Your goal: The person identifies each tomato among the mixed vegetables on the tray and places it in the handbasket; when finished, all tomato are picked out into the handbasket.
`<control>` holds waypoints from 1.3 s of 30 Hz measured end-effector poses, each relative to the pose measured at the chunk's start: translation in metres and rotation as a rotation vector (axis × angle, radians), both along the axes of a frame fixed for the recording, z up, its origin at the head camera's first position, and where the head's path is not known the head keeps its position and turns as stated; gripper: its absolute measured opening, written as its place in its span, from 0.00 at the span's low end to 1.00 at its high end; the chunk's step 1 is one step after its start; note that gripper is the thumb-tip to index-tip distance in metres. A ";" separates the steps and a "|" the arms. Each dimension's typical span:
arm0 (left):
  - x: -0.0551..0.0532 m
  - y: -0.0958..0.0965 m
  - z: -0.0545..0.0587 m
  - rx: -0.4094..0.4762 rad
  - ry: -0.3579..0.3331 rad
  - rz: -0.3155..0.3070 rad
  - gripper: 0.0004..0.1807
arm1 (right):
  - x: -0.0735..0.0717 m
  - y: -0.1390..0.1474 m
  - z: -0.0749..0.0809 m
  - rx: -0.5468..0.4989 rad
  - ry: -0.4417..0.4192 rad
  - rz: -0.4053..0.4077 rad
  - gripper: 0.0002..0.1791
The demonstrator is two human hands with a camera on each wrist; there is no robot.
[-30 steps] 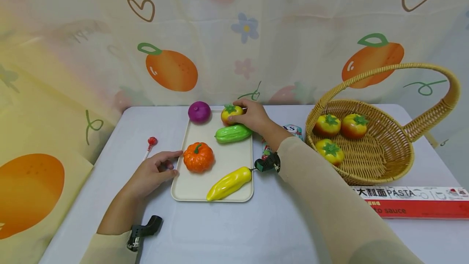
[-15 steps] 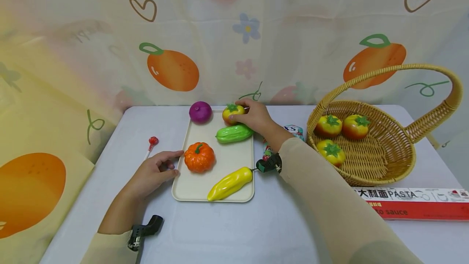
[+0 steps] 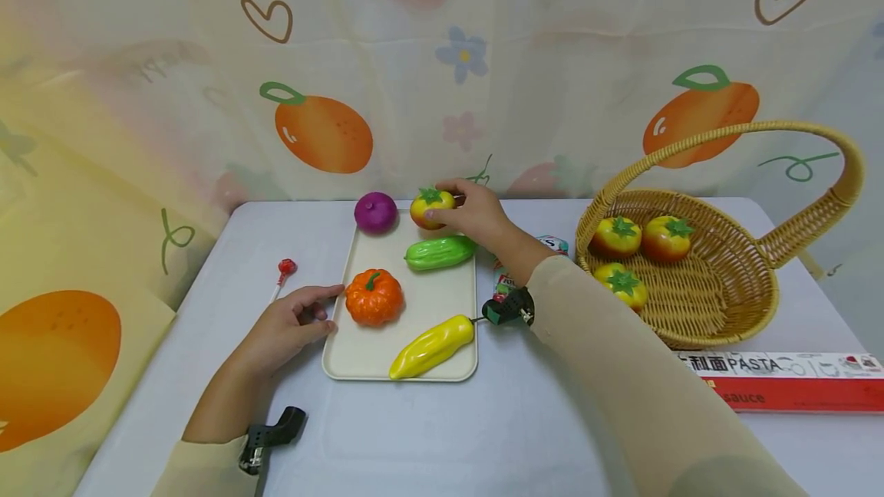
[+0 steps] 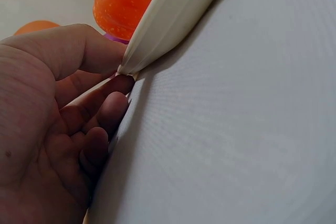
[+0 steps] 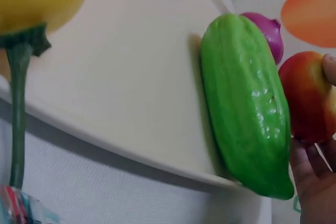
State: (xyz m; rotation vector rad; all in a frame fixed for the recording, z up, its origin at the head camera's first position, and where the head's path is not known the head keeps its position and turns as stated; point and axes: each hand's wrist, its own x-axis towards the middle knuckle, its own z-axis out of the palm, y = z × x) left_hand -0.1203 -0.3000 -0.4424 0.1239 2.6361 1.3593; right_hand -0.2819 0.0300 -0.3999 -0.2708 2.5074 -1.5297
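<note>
My right hand (image 3: 478,213) grips a red-and-yellow toy tomato (image 3: 430,208) with a green leafy top, thumb in front and fingers behind, over the far edge of a cream tray (image 3: 431,290). The tomato (image 5: 308,98) shows its red side in the right wrist view, beside a green cucumber (image 3: 440,252). With thumb and fingertips, my left hand (image 3: 286,324) holds the tray's left rim (image 4: 173,14). An orange pumpkin (image 3: 374,297) and a yellow pepper (image 3: 431,347) lie on the tray. A purple onion (image 3: 376,212) sits at its far left corner.
A wicker basket (image 3: 697,290) with a tall handle, holding three similar tomatoes, stands on the right. In front of it lies a red-and-white pasta box (image 3: 794,390). A snack packet (image 3: 504,282) is partly hidden by the right arm. A red lollipop (image 3: 286,268) lies left of the tray.
The tomato in my right hand has risen slightly and shifted a little left, away from the cucumber. My left hand stays at the tray's rim.
</note>
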 end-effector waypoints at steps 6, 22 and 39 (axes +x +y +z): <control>0.000 -0.001 -0.002 0.011 0.000 -0.005 0.30 | 0.005 -0.001 0.006 -0.038 0.006 0.023 0.35; 0.003 -0.001 -0.002 0.009 -0.007 -0.005 0.31 | 0.028 0.007 0.032 -0.157 -0.007 0.095 0.31; 0.000 0.000 0.001 0.014 0.003 -0.018 0.30 | 0.064 0.041 0.049 -0.120 -0.009 0.187 0.30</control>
